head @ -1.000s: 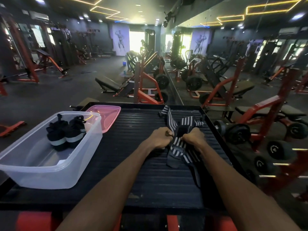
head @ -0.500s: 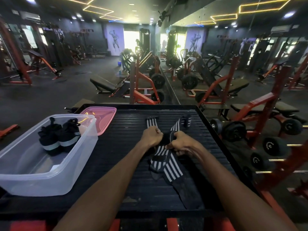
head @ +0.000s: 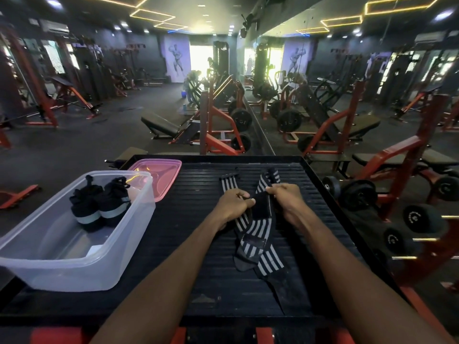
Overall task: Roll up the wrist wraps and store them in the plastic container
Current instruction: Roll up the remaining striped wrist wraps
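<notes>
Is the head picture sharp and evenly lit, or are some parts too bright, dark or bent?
Head view: the far doorway is blown out white; the striped wrist wraps and both hands are sharp; the black tray stays dim; the wide lens bends the edges.

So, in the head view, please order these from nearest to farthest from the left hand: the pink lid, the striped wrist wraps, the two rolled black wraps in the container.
1. Striped wrist wraps: gripped by the left hand itself, mid-table.
2. Pink lid: to the left and farther back, behind the plastic container.
3. Rolled black wraps: farthest left, inside the container.
</notes>
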`<state>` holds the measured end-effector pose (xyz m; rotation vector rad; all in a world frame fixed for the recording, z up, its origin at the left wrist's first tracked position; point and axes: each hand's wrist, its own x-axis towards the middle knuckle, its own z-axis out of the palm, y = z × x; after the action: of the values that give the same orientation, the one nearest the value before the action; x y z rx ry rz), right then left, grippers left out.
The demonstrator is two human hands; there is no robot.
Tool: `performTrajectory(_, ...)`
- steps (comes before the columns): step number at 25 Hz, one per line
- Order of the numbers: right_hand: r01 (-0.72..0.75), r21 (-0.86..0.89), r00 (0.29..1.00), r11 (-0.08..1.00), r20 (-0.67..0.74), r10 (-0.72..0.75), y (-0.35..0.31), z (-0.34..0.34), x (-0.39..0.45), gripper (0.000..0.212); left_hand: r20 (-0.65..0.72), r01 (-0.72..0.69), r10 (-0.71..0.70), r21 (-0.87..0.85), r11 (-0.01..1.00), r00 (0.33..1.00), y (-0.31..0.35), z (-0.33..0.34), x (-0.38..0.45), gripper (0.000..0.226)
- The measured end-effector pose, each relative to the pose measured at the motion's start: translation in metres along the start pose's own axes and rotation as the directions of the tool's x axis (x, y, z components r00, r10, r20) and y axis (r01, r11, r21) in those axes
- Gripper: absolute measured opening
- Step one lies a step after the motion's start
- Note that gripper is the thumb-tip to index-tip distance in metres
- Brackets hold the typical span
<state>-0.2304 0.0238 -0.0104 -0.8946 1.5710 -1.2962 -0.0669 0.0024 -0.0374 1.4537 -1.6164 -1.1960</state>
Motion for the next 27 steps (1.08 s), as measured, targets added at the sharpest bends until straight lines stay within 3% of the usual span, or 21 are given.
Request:
performTrajectory(3, 0.091, 0.062, 0.995, 0.994, 0.043, -0.093, -0.012, 0.010, -0.012, 0.008, -0.007, -0.015, 0.013, -0.243, 0.970, 1.000, 0.010, -0.004, -0.003, 0.025)
performTrajectory(5, 0.141, 0.051, 0.981, 0.989, 0.124, -0.147, -0.021, 0.024, -0.025, 0.009, 0.014, 0.052, -0.050, -0.427, 0.903, 0.999, 0.027, -0.015, -0.003, 0.033)
performTrajectory(9, 0.114, 0.098, 0.908, 0.989, 0.394, -0.143, -0.033, 0.044, -0.043, 0.013, 0.142, 0.168, -0.115, -0.452, 0.876, 0.983, 0.046, -0.032, -0.001, 0.033)
performTrajectory(11, 0.135, 0.122, 0.924, 0.983, 0.344, -0.169, -0.033, 0.047, -0.040, 0.014, 0.120, 0.174, -0.132, -0.492, 0.853, 0.984, 0.048, -0.035, -0.007, 0.023)
performTrajectory(12, 0.188, 0.081, 0.952, 0.979, 0.231, -0.202, -0.030, 0.048, -0.036, 0.013, 0.093, 0.169, -0.142, -0.500, 0.849, 0.986, 0.045, -0.037, -0.008, 0.021)
performTrajectory(14, 0.319, -0.232, 0.936, 0.919, -0.074, -0.343, -0.021, 0.046, -0.024, 0.008, 0.019, 0.152, -0.163, -0.475, 0.867, 0.986, 0.040, -0.043, -0.011, 0.021)
performTrajectory(15, 0.329, -0.387, 0.901, 0.861, -0.144, -0.409, -0.017, 0.045, -0.021, 0.016, -0.004, 0.150, -0.172, -0.465, 0.872, 0.985, 0.037, -0.048, -0.015, 0.024)
performTrajectory(18, 0.297, -0.536, 0.928, 0.790, -0.032, -0.370, -0.008, 0.042, -0.007, 0.063, 0.008, 0.148, -0.168, -0.519, 0.842, 0.986, 0.034, -0.060, -0.025, 0.026)
performTrajectory(20, 0.271, -0.484, 0.953, 0.832, 0.014, -0.303, -0.007, 0.048, 0.001, 0.071, 0.040, 0.154, -0.164, -0.613, 0.775, 0.986, 0.034, -0.067, -0.032, 0.026)
performTrajectory(22, 0.213, -0.235, 0.977, 0.949, 0.043, -0.209, -0.008, 0.056, 0.007, 0.050, 0.072, 0.169, -0.161, -0.642, 0.748, 0.984, 0.035, -0.074, -0.039, 0.027)
performTrajectory(24, 0.126, -0.032, 0.985, 0.992, 0.127, -0.121, -0.007, 0.065, 0.006, 0.022, 0.110, 0.217, -0.190, -0.631, 0.745, 0.976, 0.033, -0.081, -0.045, 0.030)
performTrajectory(27, 0.074, -0.062, 0.972, 0.995, 0.225, -0.059, -0.004, 0.075, -0.001, 0.006, 0.159, 0.264, -0.215, -0.699, 0.665, 0.964, 0.022, -0.088, -0.055, 0.037)
